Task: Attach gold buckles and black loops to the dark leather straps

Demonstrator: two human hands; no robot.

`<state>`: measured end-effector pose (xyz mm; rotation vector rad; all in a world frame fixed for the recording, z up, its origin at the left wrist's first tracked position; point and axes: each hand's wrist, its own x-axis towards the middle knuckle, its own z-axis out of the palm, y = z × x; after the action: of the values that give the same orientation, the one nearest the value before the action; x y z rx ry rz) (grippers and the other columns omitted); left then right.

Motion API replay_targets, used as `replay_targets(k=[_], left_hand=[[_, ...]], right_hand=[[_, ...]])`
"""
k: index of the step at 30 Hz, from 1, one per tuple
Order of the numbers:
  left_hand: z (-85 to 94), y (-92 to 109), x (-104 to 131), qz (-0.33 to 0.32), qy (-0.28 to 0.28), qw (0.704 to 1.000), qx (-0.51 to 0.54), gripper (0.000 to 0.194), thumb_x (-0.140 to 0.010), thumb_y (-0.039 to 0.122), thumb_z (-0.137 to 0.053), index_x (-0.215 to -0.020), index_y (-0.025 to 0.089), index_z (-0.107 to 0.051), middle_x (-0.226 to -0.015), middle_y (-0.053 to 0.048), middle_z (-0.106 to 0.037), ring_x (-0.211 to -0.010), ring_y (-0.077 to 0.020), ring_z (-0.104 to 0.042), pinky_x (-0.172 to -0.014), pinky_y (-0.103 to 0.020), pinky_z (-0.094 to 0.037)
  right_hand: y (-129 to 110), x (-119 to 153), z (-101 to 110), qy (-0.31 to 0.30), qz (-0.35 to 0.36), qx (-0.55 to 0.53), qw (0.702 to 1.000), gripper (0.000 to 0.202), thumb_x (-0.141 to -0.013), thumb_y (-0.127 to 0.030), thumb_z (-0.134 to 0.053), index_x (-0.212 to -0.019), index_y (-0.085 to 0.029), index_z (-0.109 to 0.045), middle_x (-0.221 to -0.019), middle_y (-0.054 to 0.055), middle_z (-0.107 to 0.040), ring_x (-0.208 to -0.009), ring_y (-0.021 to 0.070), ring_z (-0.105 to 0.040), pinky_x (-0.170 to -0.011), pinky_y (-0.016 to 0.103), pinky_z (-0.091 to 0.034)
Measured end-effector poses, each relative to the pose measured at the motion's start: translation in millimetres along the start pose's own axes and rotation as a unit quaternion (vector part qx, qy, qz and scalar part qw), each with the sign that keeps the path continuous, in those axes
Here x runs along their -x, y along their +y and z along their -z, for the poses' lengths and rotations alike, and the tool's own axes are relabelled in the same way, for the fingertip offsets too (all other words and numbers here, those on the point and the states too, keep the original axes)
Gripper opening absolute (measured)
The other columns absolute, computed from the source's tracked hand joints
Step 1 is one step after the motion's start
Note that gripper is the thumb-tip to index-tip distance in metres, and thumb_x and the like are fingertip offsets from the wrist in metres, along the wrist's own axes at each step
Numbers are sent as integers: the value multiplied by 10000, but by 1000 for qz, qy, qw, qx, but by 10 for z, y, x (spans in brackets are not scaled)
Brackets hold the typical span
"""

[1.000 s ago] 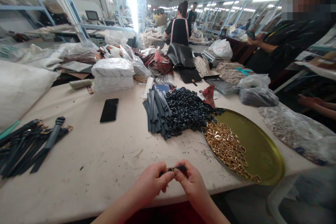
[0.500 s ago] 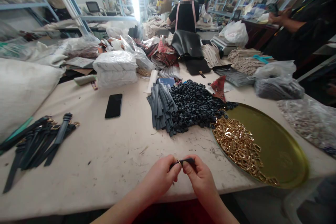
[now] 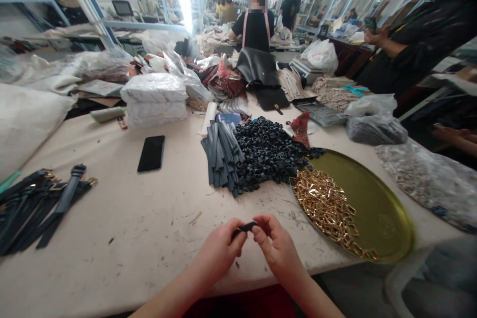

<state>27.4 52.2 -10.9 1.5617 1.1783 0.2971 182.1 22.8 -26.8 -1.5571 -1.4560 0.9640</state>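
Just above the table's near edge, a short dark strap (image 3: 246, 227) spans between my two hands. A small glint of gold metal shows on it, mostly hidden by the fingers. My left hand (image 3: 219, 248) is closed round the strap's left part. Thumb and fingers of my right hand (image 3: 275, 244) pinch its right end. Beyond the hands lies a bundle of flat dark strips (image 3: 223, 155), touching a heap of small dark loops (image 3: 270, 151). To the right, many gold buckles (image 3: 326, 206) are piled on a round, olive-gold tray (image 3: 385, 208).
Finished-looking dark straps with gold buckles (image 3: 61, 198) lie at the left, and a black phone (image 3: 151, 154) rests nearer the middle. Wrapped white packs (image 3: 154, 99), a black leather bag (image 3: 257, 69) and plastic bags (image 3: 376, 119) line the back. Other people stand beyond the table.
My right hand has shifted along the strap to its end, a little apart from my left hand. The strap now tilts up to the right. The whole view has turned slightly right.
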Motion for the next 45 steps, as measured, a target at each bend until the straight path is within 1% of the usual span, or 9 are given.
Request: replay_targets(k=[4, 8, 12, 22, 26, 29, 32, 39, 45], left_hand=[[51, -15, -72, 26, 18, 999, 1, 186, -802, 328, -376, -737, 184, -474, -468, 71, -449, -452, -91, -416, -474, -194, -280], [38, -24, -108, 34, 23, 999, 33, 228, -811, 366, -361, -700, 188, -449, -417, 84, -414, -410, -84, -380, -467, -192, -273], [30, -50, -103, 37, 29, 998, 48, 227, -804, 374, -377, -703, 187, -455, -401, 90, -408, -388, -79, -362, -454, -190, -269], [58, -34, -62, 10, 83, 995, 62, 299, -799, 421, -377, -718, 172, -522, -416, 79, -418, -399, -81, -385, -455, -196, -279], [66, 4, 0, -15, 103, 994, 31, 314, -805, 422, -369, -700, 171, -527, -451, 68, -418, -430, -87, -409, -443, -197, -265], [66, 10, 54, -38, 141, 989, -36, 294, -813, 388, -371, -686, 177, -531, -509, 50, -456, -485, -91, -435, -461, -200, -249], [51, -1, 113, -61, 168, 978, -106, 253, -816, 339, -384, -683, 185, -535, -577, 31, -513, -544, -97, -459, -495, -206, -246], [-43, -35, 243, -55, 157, 973, -161, 266, -830, 334, -358, -673, 194, -521, -561, 26, -506, -525, -94, -440, -492, -213, -219], [-48, 39, 292, -36, 95, 981, -166, 245, -793, 304, -391, -629, 180, -523, -529, 37, -463, -492, -85, -392, -461, -219, -180]], right_hand=[[37, -522, 270, 111, 68, 184, 974, 158, -846, -285, -419, -927, -185, -510, -807, 42, -576, -747, 168, -558, -679, 274, -441], [118, -991, 281, 86, 120, 287, 946, 103, -799, -192, -484, -847, -200, -574, -842, 62, -559, -784, 193, -534, -731, 298, -401], [170, -1111, 196, 72, 122, 284, 948, 105, -775, -159, -499, -714, -198, -576, -797, 72, -550, -775, 214, -515, -731, 325, -374], [153, -535, 71, 62, 78, 128, 987, 129, -791, -306, -492, -812, -184, -533, -716, 41, -590, -657, 180, -558, -615, 299, -437], [40, -248, -118, 30, -6, -82, 996, 246, -745, -354, -569, -913, -178, -531, -770, 29, -605, -680, 154, -572, -624, 277, -458], [-60, -110, -197, -23, -134, -314, 940, 258, -649, -338, -685, -826, -176, -590, -730, 0, -602, -666, 130, -546, -660, 270, -440], [-106, -39, -222, -46, -204, -418, 884, 252, -586, -300, -742, -754, -165, -614, -669, -16, -590, -611, 105, -517, -625, 243, -425], [-114, 53, -214, -7, -220, -453, 864, 260, -593, -356, -734, -690, -170, -580, -599, -34, -554, -554, 91, -497, -600, 237, -429], [-69, 165, -243, 102, -117, -280, 947, 257, -622, -396, -697, -639, -171, -573, -560, -44, -505, -540, 96, -434, -548, 230, -366]])
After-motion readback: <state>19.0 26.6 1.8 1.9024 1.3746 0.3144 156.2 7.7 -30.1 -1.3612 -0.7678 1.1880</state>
